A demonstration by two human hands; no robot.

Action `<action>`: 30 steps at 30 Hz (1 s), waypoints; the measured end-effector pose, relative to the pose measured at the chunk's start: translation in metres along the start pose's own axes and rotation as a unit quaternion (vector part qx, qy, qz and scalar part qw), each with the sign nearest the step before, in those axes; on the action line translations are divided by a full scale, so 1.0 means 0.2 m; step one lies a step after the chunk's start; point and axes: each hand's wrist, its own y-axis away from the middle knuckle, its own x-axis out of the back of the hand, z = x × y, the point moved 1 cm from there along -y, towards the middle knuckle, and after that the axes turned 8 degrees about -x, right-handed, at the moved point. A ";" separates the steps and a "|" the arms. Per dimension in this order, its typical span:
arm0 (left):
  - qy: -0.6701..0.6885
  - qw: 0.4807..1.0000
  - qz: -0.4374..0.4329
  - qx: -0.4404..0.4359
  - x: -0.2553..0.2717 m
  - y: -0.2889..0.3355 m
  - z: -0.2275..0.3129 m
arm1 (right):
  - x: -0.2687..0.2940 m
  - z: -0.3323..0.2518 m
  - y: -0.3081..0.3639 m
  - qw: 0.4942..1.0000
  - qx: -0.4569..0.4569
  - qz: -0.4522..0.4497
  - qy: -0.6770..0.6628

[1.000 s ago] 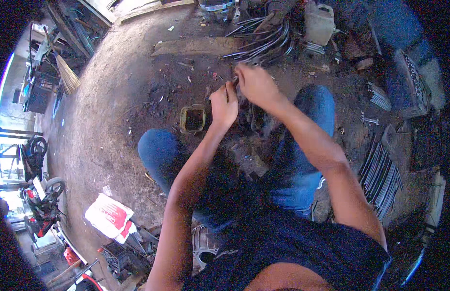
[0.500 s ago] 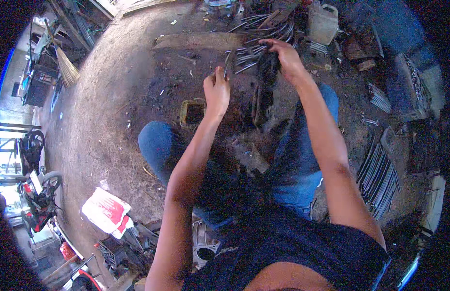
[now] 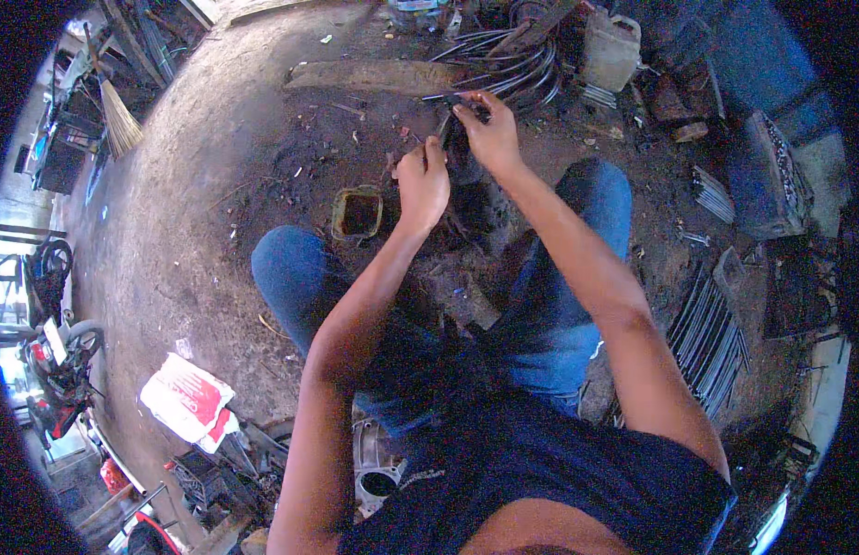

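Note:
Both hands work over a dirty floor between my knees. My left hand (image 3: 422,181) is closed around the lower part of a thin dark metal rod (image 3: 445,128). My right hand (image 3: 488,131) pinches the same rod higher up, fingers curled on it. Just behind the hands lies a heap of bent dark metal rods (image 3: 508,65). A small square rusty tin (image 3: 357,213) sits on the floor left of my left hand. What lies under the hands is too dark to make out.
A flat plank (image 3: 374,76) lies beyond the hands. A pale plastic jerrycan (image 3: 610,48) stands at the far right. Straight metal bars (image 3: 711,338) are stacked by my right leg. A red and white sack (image 3: 189,400), a broom (image 3: 119,120) and motorcycles (image 3: 50,361) are on the left.
My right hand had reached out to the rod heap and has come back nearer with a rod. My left hand has closed on it beside the right.

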 end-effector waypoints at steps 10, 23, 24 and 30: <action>-0.146 0.984 -0.012 -0.105 -0.06 0.07 0.00 | 0.00 0.10 -0.03 0.993 -0.118 0.027 0.006; -0.163 0.971 0.017 -0.173 -0.06 0.06 -0.06 | -0.06 0.11 0.05 0.989 -0.093 0.101 0.051; -0.153 0.972 0.029 -0.178 -0.04 0.06 -0.06 | -0.06 0.09 0.10 0.991 -0.120 0.043 0.041; -0.153 0.965 -0.007 -0.212 -0.13 0.08 -0.05 | 0.04 0.49 -0.23 0.971 -0.184 0.018 -0.152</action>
